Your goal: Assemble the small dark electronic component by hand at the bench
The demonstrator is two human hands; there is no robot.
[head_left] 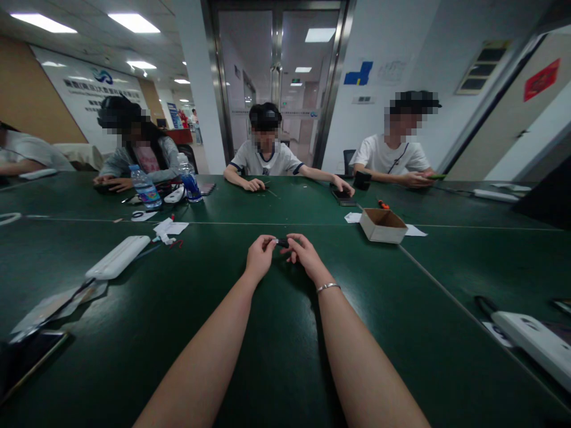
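Note:
Both hands are held out in front of me, just above the dark green table (285, 309). Between them is a small black object with a silvery end (281, 242); its exact kind is too small to make out. My left hand (260, 257) pinches the silvery end between thumb and fingertips. On the black end, the thumb and index finger of my right hand (306, 254) are closed, while its other fingers curl below. A metal bracelet (328, 287) circles my right wrist.
To the right is an open cardboard box (383, 226) on some paper. At left lie a white power strip (118, 257), paper scraps (169, 229) and a phone (35, 356). Water bottles (145, 187) stand farther back. Several people sit around the table; another white power strip (535, 342) lies at right.

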